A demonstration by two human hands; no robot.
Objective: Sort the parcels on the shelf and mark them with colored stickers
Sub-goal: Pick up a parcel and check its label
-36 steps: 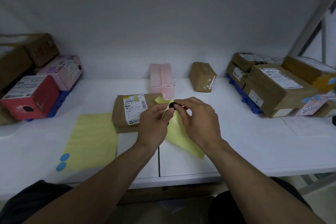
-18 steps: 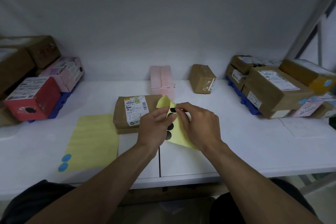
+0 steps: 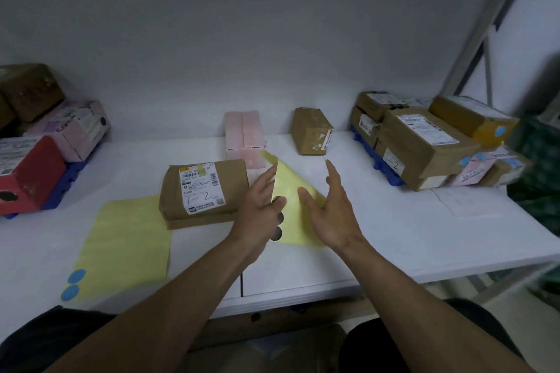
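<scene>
Now right hand off the sticker sheet, fingers loosely spread; sheet still pinched in left hand.

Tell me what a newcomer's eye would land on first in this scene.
The two hands at the centre: the left hand holds up a yellow sticker sheet with dark dots, and the right hand is open beside it. Just left of them lies a brown parcel marked "1-2". Parcel stacks crowd the right end of the shelf.
</scene>
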